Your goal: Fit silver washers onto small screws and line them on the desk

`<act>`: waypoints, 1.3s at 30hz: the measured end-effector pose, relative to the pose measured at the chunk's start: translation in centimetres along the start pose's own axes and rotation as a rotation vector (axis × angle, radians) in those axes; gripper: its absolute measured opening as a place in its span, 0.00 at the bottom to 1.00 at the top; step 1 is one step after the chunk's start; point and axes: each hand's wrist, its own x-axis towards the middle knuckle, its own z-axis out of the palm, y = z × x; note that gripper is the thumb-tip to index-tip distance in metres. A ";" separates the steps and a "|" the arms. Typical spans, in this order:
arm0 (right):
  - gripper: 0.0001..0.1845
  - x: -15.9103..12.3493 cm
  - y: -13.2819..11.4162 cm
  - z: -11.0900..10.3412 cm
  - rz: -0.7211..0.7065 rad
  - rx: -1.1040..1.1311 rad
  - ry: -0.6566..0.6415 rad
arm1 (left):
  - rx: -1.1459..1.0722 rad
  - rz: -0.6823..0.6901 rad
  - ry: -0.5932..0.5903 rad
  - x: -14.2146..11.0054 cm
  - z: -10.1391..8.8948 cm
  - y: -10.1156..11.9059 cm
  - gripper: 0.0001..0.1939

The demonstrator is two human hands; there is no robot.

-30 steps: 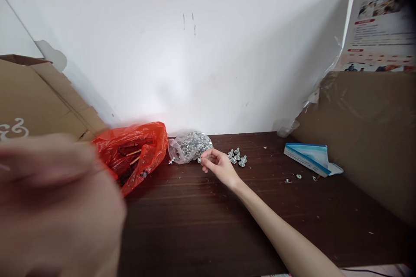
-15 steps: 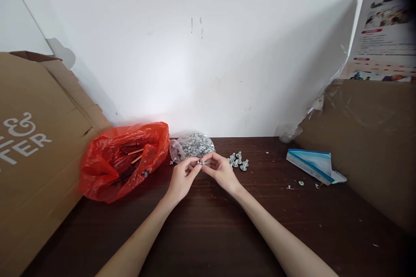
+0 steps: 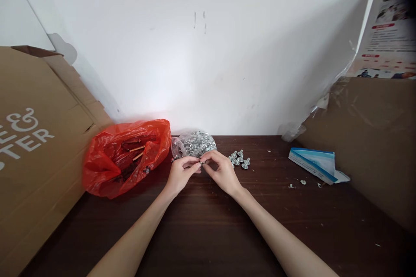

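My left hand (image 3: 179, 176) and my right hand (image 3: 225, 174) meet above the dark table, their thumbs and fingertips pinched together. Between them is a small metal bolt (image 3: 201, 162), now mostly covered by the fingers. Just right of my right hand lies a little group of silver bolts (image 3: 246, 163) with broad round flanges or washers. Behind my hands sits a clear plastic bag (image 3: 198, 143) full of shiny metal hardware; its single pieces are too small to make out.
An open red plastic bag (image 3: 100, 156) with thin sticks and dark items stands at left, beside a large cardboard box (image 3: 39, 173). To the right, a blue and white packet (image 3: 312, 165) lies near paper scraps (image 3: 303, 182). A white wall (image 3: 227, 73) rises behind the table (image 3: 208, 242).
My fingertips have closed in around the bolt, which showed more clearly before. The whole view has shifted slightly; the bags, packet and loose bolts stay in place.
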 end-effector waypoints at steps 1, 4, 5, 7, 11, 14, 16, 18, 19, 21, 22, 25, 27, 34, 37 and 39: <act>0.04 0.0 -0.1 0.0 0.024 0.038 -0.015 | -0.008 0.004 0.005 -0.1 0.0 0.1 0.13; 0.07 0.1 -0.3 0.0 0.121 0.123 -0.051 | 0.027 0.033 0.032 -0.2 0.1 0.3 0.11; 0.08 0.1 -0.3 0.0 0.146 0.117 -0.052 | 0.052 0.046 0.033 -0.3 0.1 0.3 0.11; 0.09 0.1 -0.2 -0.1 0.176 0.053 -0.040 | 0.095 0.076 0.025 -0.4 0.2 0.4 0.10; 0.10 0.2 0.4 -0.4 0.222 -0.004 -0.011 | 0.108 0.125 0.042 -0.5 0.4 0.2 0.09; 0.12 0.3 0.7 -0.6 0.266 0.113 -0.014 | 0.059 0.107 0.066 -0.5 0.6 0.2 0.09; 0.12 0.3 0.8 -0.6 0.282 0.146 -0.036 | 0.022 0.088 0.077 -0.5 0.7 0.2 0.09; 0.11 0.2 0.8 -0.4 0.281 0.149 -0.071 | 0.003 0.089 0.098 -0.5 0.7 0.2 0.09; 0.11 0.1 0.9 -0.2 0.276 0.152 -0.089 | 0.006 0.093 0.110 -0.5 0.7 0.2 0.09; 0.12 0.0 0.9 0.1 0.261 0.156 -0.101 | 0.036 0.102 0.128 -0.4 0.5 0.2 0.09; 0.12 -0.1 0.9 0.2 0.252 0.157 -0.097 | 0.059 0.106 0.132 -0.4 0.5 0.1 0.09; 0.10 -0.1 0.8 0.4 0.217 0.147 -0.077 | 0.085 0.114 0.118 -0.3 0.4 0.0 0.09; 0.08 -0.1 0.6 0.4 0.188 0.124 -0.073 | 0.068 0.115 0.086 -0.4 0.5 0.1 0.09; 0.06 -0.1 -0.2 0.1 0.045 -0.083 -0.037 | 0.155 0.127 0.021 -0.6 0.7 0.5 0.09; 0.07 -0.1 -0.4 0.0 0.028 -0.101 -0.039 | 0.188 0.142 0.009 -0.7 0.8 0.6 0.09; 0.07 -0.2 -0.5 0.0 0.019 -0.109 -0.041 | 0.224 0.158 -0.005 -0.7 0.8 0.6 0.10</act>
